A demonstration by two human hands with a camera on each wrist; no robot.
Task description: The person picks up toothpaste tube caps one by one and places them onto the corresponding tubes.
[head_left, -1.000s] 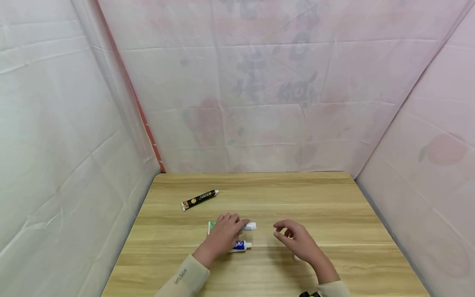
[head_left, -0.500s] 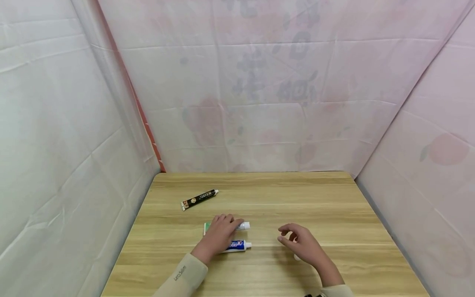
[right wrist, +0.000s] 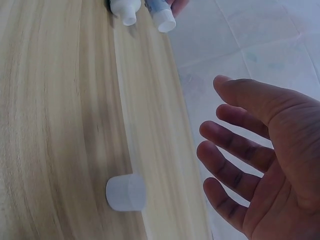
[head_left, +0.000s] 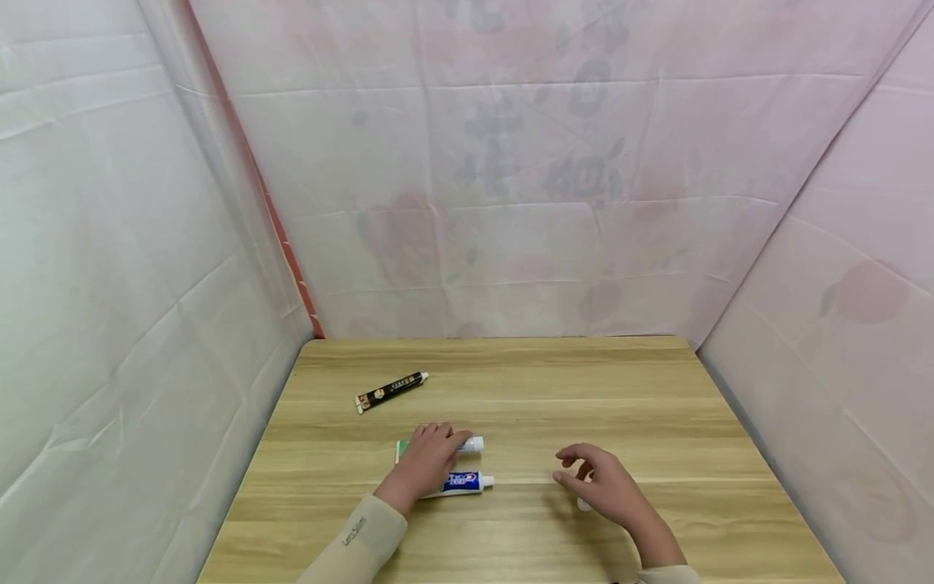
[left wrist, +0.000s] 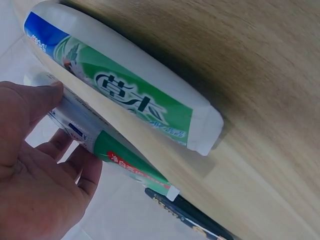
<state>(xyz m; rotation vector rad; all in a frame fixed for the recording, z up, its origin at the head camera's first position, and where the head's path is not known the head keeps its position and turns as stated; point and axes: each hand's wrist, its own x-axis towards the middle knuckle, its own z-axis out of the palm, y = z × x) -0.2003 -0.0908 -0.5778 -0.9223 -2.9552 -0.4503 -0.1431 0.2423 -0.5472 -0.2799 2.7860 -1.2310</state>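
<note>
My left hand (head_left: 426,460) pinches a silver-and-green toothpaste tube (left wrist: 129,165) between thumb and fingers, its white cap end pointing right. Just nearer to me lies a blue, green and white toothpaste tube (head_left: 463,483), parallel to the held one; in the right wrist view its end (right wrist: 129,16) shows a narrow nozzle. My right hand (head_left: 600,485) hovers over the table to the right, fingers loosely bent and holding nothing. Below it a white cap (right wrist: 126,192) stands on the wood, partly covered by the hand in the head view.
A black toothpaste tube (head_left: 392,392) lies slantwise farther back on the left of the wooden table (head_left: 569,381). Pale printed sheets (head_left: 467,259) hang along the table's back and both sides.
My left hand has shifted left with the silver-and-green tube, uncovering more of the blue tube. My right hand has drawn slightly right and down, away from the tubes.
</note>
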